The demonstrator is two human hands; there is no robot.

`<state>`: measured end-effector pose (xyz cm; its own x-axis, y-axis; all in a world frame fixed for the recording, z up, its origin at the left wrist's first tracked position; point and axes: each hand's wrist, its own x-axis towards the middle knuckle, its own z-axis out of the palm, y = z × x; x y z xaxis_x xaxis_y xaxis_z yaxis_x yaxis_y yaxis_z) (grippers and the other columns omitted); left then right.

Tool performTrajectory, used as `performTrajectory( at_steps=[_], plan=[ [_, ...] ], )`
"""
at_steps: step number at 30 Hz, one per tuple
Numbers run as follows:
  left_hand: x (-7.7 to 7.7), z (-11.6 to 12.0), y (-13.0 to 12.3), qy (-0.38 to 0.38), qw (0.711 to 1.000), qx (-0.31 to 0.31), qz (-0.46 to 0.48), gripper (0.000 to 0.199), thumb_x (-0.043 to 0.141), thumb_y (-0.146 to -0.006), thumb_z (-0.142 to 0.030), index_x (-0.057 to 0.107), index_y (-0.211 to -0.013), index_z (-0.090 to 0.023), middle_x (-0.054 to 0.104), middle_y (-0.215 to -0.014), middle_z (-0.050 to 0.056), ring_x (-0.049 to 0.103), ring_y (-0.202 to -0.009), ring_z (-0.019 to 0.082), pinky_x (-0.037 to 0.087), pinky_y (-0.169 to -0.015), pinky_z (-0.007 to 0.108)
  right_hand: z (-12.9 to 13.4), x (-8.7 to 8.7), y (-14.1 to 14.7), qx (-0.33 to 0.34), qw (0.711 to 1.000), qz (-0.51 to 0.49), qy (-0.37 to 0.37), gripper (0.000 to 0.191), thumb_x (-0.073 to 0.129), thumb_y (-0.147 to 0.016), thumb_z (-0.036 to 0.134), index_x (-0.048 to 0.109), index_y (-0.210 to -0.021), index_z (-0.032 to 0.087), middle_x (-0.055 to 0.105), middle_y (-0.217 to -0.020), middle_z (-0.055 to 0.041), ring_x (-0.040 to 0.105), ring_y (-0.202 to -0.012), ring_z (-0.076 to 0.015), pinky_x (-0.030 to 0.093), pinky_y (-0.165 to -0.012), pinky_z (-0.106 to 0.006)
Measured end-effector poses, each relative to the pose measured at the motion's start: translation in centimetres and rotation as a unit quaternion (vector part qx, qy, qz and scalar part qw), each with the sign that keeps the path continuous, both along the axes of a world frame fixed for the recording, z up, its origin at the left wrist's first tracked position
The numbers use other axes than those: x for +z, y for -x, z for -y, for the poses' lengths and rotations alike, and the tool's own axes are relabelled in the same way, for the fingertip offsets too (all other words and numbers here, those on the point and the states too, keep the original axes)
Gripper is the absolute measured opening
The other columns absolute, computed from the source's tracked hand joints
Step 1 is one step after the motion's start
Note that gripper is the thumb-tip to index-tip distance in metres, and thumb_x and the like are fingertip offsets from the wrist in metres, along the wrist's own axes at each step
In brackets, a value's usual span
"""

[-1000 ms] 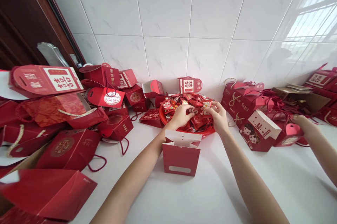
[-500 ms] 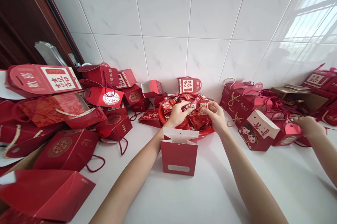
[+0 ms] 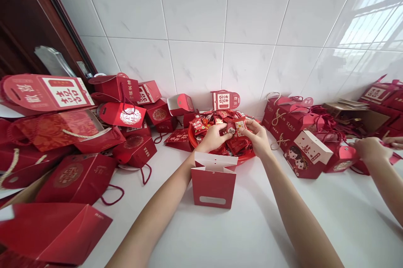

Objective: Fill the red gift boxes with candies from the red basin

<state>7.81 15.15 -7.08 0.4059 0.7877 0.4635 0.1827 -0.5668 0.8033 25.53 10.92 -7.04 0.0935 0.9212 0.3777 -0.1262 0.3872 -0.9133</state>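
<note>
Over a red basin (image 3: 191,137) heaped with red-wrapped sweets, both hands are close together. My left hand (image 3: 214,137), at the left side of the heap, has its thumb and fingers closed round a small dark red wrapped sweet (image 3: 231,128). My right hand (image 3: 255,137) pinches a small square packet (image 3: 240,126) with a pale, patterned front. Just in front of the basin, between my forearms, an open-topped red paper box (image 3: 214,186) stands upright on the white table. Its inside cannot be seen.
Red gift boxes (image 3: 77,178) with cord handles pile up on the left. More boxes (image 3: 307,154) stand at the right, near another person's hands (image 3: 373,149). A small box (image 3: 225,100) sits behind the basin against the tiled wall (image 3: 195,62).
My left hand has moved slightly right, bringing its sweet close to the packet in my right hand. At the far right, the other person's second hand has come into view.
</note>
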Motion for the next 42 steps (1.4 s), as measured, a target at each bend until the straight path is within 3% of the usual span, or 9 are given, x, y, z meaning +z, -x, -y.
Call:
performTrajectory(
  at_steps=[8, 21, 26, 29, 32, 35, 38, 42],
  plan=[
    [0.4, 0.3, 0.1, 0.027, 0.999, -0.022, -0.002, 0.04, 0.075, -0.077, -0.049, 0.072, -0.095, -0.012, 0.076, -0.093, 0.009, 0.068, -0.087, 0.026, 0.052, -0.079, 0.034, 0.1, 0.1, 0.1, 0.009, 1.0, 0.019, 0.002, 0.038, 0.088, -0.062, 0.046, 0.067, -0.085, 0.023, 0.074, -0.089, -0.0021, 0.069, -0.083, -0.0212, 0.057, -0.079, -0.036],
    [0.2, 0.0, 0.0, -0.023, 0.998, 0.031, -0.055, 0.02, 0.071, -0.081, -0.033, 0.068, -0.082, -0.013, 0.068, -0.076, 0.003, 0.059, -0.072, 0.019, 0.047, -0.07, 0.029, 0.3, 0.4, 0.3, 0.007, 1.0, 0.002, 0.022, 0.035, 0.088, -0.059, 0.043, 0.066, -0.079, 0.024, 0.074, -0.081, -0.0005, 0.068, -0.073, -0.0202, 0.058, -0.072, -0.036],
    [0.5, 0.2, -0.1, -0.029, 0.994, 0.072, -0.079, 0.019, 0.067, -0.084, -0.033, 0.065, -0.078, -0.015, 0.065, -0.072, 0.002, 0.059, -0.069, 0.019, 0.047, -0.069, 0.03, 0.1, 0.2, 0.2, -0.013, 0.999, -0.044, 0.015, 0.034, 0.088, -0.059, 0.042, 0.068, -0.08, 0.024, 0.074, -0.085, -0.0005, 0.07, -0.08, -0.0225, 0.059, -0.073, -0.036],
    [0.3, 0.0, -0.2, -0.053, 0.989, 0.108, -0.084, 0.021, 0.069, -0.083, -0.028, 0.069, -0.099, -0.015, 0.072, -0.094, 0.008, 0.066, -0.092, 0.026, 0.051, -0.088, 0.037, 0.1, 0.3, 0.3, -0.027, 0.997, -0.075, 0.021, 0.037, 0.089, -0.057, 0.043, 0.068, -0.081, 0.024, 0.074, -0.084, -0.0002, 0.071, -0.078, -0.0239, 0.06, -0.073, -0.039],
    [0.1, -0.2, -0.2, -0.078, 0.986, 0.125, -0.074, 0.052, 0.07, -0.078, -0.015, 0.06, -0.129, -0.015, 0.067, -0.126, 0.015, 0.061, -0.119, 0.03, 0.046, -0.104, 0.043, 0.2, 0.4, 0.4, -0.034, 0.996, -0.083, 0.025, 0.039, 0.089, -0.056, 0.044, 0.066, -0.082, 0.025, 0.074, -0.085, 0.0, 0.071, -0.074, -0.0246, 0.061, -0.073, -0.043],
    [0.1, 0.0, -0.1, -0.124, 0.982, 0.13, -0.05, 0.049, 0.067, -0.079, -0.012, 0.062, -0.127, -0.019, 0.066, -0.129, 0.012, 0.059, -0.122, 0.028, 0.044, -0.107, 0.043, 0.2, 0.5, 0.5, -0.04, 0.996, -0.075, 0.02, 0.039, 0.087, -0.057, 0.045, 0.066, -0.083, 0.025, 0.075, -0.087, -0.0008, 0.072, -0.079, -0.0263, 0.061, -0.072, -0.042],
    [0.5, 0.8, 0.0, -0.177, 0.98, 0.071, -0.05, 0.021, 0.064, -0.082, -0.016, 0.074, -0.1, -0.021, 0.075, -0.106, 0.007, 0.066, -0.104, 0.024, 0.049, -0.098, 0.037, 0.2, 0.4, 0.4, -0.058, 0.996, -0.071, 0.009, 0.037, 0.086, -0.058, 0.044, 0.066, -0.082, 0.025, 0.075, -0.086, -0.0013, 0.071, -0.083, -0.0256, 0.06, -0.071, -0.038],
    [1.2, 1.8, 0.1, -0.149, 0.971, -0.077, -0.17, 0.007, 0.07, -0.076, -0.022, 0.078, -0.077, -0.022, 0.074, -0.076, 0.003, 0.066, -0.072, 0.019, 0.05, -0.078, 0.032, -0.2, 0.1, 0.2, -0.083, 0.995, -0.058, -0.01, 0.033, 0.083, -0.061, 0.043, 0.065, -0.083, 0.025, 0.076, -0.086, -0.0013, 0.07, -0.082, -0.0236, 0.057, -0.073, -0.036]
  ],
)
